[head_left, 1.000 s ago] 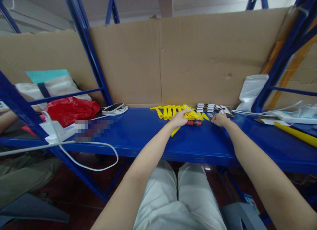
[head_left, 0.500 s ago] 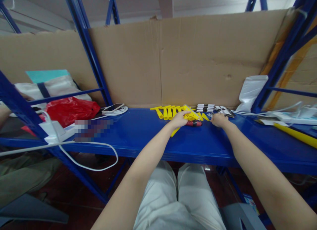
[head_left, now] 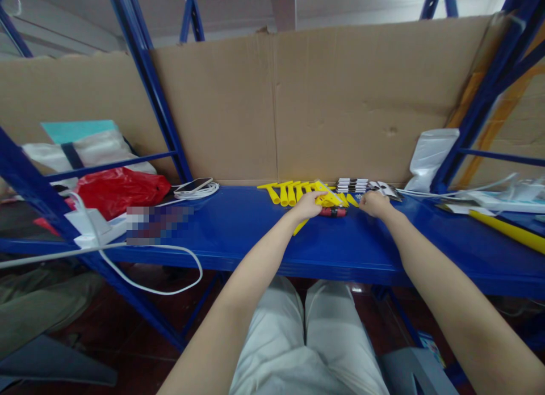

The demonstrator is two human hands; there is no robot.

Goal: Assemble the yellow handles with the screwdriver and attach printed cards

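My left hand [head_left: 309, 205] is closed around a yellow plastic scraper [head_left: 300, 227], its handle sticking out below the palm and its wide head to the right. Left of it lies a row of several yellow T-shaped scraper handles [head_left: 283, 195]. A red and black cylindrical tool [head_left: 334, 212], perhaps a screwdriver, lies just under the held scraper. My right hand [head_left: 373, 204] has its fingers pinched together near small shiny pieces [head_left: 354, 196]; anything between the fingertips is too small to make out. Small yellow wedge-shaped pieces [head_left: 351, 200] lie between the hands.
Behind my right hand are stacked black-and-white packs [head_left: 352, 185]. A white pouch [head_left: 430, 162] leans by the right post. To the left are a phone [head_left: 193, 185] on coiled white cable, a red plastic bag [head_left: 123, 190] and a power strip [head_left: 106, 230]. Cardboard [head_left: 332, 105] walls the back.
My right hand has shifted slightly left and up from the small shiny pieces, toward the scraper. My left hand keeps its hold on the scraper in nearly the same place.
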